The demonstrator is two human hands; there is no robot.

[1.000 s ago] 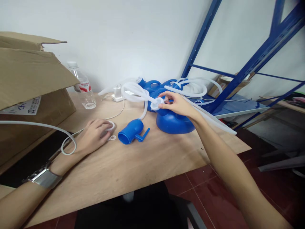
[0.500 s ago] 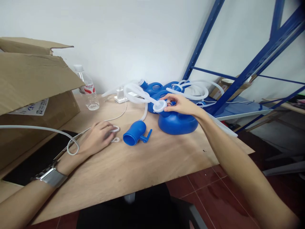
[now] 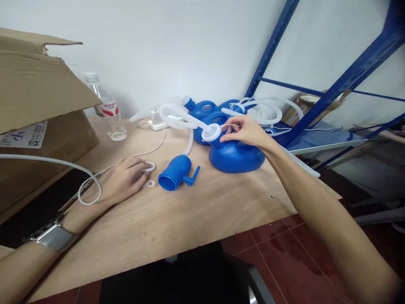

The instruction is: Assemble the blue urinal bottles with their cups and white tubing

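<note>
A blue plastic jug (image 3: 236,159) with a handle sits on the table. Its slanted neck carries a white cap (image 3: 211,132), into which a corrugated white hose (image 3: 193,118) runs. My right hand (image 3: 242,131) is at this neck, thumb against it, pinching a thin white strap (image 3: 232,125) beside the cap. Further left, my left hand (image 3: 128,177) rests on the table, fingers curled on a white plastic ring (image 3: 149,166); a small white tab (image 3: 148,183) shows below them. Between the hands lies a blue funnel-shaped urinal head (image 3: 175,172), its open mouth towards me.
More blue jugs (image 3: 204,109) and coiled white hoses (image 3: 268,110) stand behind. At left are a cardboard box (image 3: 47,143), a water bottle (image 3: 109,112) and a looped pale cable (image 3: 91,198). A power strip (image 3: 156,123) lies near the wall. A blue metal rack (image 3: 335,84) rises at right.
My right hand's fingers have shifted from the cap's edge to the neck and thin strap beside it. The cap now sits squarely on the neck. My left hand keeps its hold; the view has shifted slightly.
</note>
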